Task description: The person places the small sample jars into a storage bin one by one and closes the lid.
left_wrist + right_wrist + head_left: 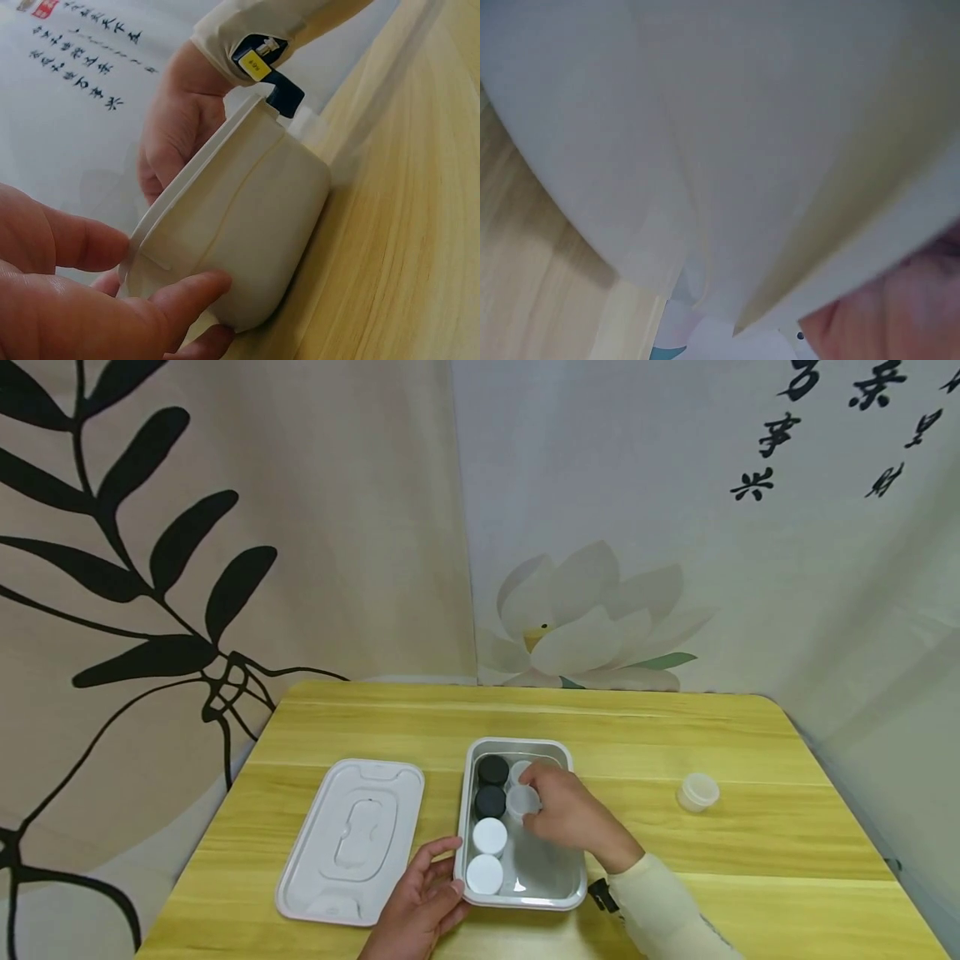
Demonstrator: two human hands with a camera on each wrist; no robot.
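A white-rimmed box [551, 881] with a metallic inside stands on the table. Along its left side sit two black-lidded jars [491, 786] and two white-lidded jars [487, 856]. Reaching into the box, my right hand [566, 806] pinches a small clear cup [521, 802] between thumb and fingers. Another clear cup [517, 771] is just behind, partly covered by that hand. My left hand [427, 897] holds the box at its near left corner; in the left wrist view, its fingers and thumb rest against the rim and outer wall [247, 217]. The box wall [705, 150] fills most of the right wrist view.
A white lid [352, 843] lies flat on the wooden table [637, 735], left of the box. One more small translucent cup [698, 792] stands alone to the right. Behind the table hang printed curtains [360, 527].
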